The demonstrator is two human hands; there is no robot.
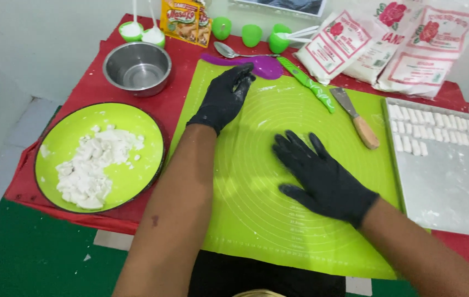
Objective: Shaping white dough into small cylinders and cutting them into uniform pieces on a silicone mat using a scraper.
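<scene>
Both hands in black gloves, holding nothing. Left hand (224, 97) stretched forward, fingers loosely curled, fingertips just short of the purple spatula (256, 65). Right hand (319, 176) spread wide, flat on the green mat (256, 209). Left of the left hand, green plate (53, 137) of white dough pieces (94, 168). Right of the right hand, metal tray (454, 192) with cut dough rows (438, 124).

Mat (256, 220) centre free btwn plate (53, 140) & tray (454, 192); knife (307, 83), scraper (357, 119), spatula (256, 64) block far edge.
</scene>
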